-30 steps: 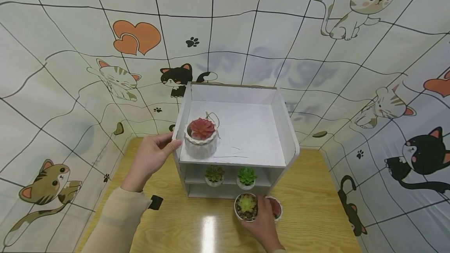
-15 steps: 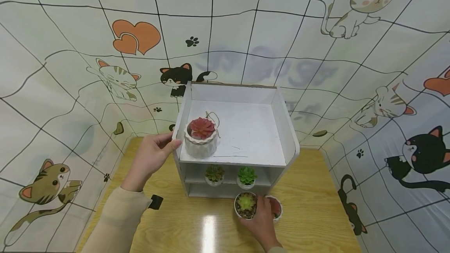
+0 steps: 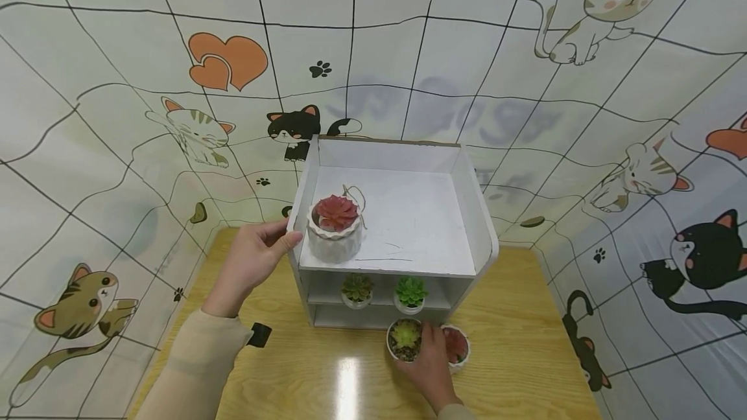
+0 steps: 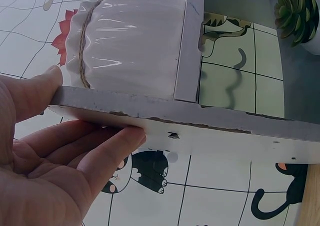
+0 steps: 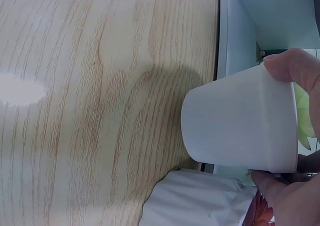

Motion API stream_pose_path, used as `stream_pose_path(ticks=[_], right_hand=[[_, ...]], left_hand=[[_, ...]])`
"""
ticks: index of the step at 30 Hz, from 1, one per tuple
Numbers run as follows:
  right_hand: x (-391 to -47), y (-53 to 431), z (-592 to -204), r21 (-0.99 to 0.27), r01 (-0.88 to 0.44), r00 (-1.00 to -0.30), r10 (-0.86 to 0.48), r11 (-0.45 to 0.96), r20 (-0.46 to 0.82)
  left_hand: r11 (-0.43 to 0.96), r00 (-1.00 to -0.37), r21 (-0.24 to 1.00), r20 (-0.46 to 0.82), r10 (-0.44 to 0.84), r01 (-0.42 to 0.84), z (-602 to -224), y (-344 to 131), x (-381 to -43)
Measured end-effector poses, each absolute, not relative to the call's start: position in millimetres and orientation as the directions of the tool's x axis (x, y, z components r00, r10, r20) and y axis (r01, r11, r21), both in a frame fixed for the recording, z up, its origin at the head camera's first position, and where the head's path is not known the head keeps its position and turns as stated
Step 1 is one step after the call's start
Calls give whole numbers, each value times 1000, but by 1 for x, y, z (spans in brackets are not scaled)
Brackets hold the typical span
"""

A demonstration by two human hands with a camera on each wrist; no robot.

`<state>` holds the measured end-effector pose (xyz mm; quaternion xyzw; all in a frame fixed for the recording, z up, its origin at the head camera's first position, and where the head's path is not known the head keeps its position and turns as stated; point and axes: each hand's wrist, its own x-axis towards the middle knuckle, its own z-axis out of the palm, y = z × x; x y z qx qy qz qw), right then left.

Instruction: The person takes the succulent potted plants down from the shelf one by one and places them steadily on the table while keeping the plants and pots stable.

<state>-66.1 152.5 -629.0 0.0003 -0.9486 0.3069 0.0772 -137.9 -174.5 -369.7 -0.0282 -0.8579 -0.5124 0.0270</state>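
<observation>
In the head view my left hand (image 3: 257, 261) grips the left side panel of a small white shelf (image 3: 403, 212), its thumb at the panel's front edge. The left wrist view shows the fingers (image 4: 112, 153) against the panel's outer face. My right hand (image 3: 428, 365) holds a white pot with a pale green succulent (image 3: 405, 337) by its rim, in front of the shelf. In the right wrist view the plain white pot (image 5: 235, 121) tapers toward its base; whether it touches the table I cannot tell. A second white pot with a red succulent (image 3: 457, 345) stands close beside it.
A scalloped white pot with a red succulent (image 3: 334, 232) stands on the shelf's top, at left. Two small potted succulents, one dark green (image 3: 356, 289) and one bright green (image 3: 411, 293), stand on the middle level. A black square (image 3: 259, 335) lies on the wooden table (image 3: 292, 381).
My right hand and the potted green succulent have shifted slightly left and toward the shelf. The left hand keeps its hold on the shelf panel.
</observation>
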Motion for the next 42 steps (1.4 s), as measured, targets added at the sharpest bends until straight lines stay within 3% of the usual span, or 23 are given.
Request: stream_pose_path(ticks=[26, 42], right_hand=[[-70, 146, -627, -510, 50, -997, 75, 859, 29], [-69, 142, -619, -467, 24, -998, 44, 884, 32]], left_hand=[[470, -998, 880, 67, 14, 66, -370, -174, -138], [479, -996, 874, 84, 17, 82, -374, -175, -138]])
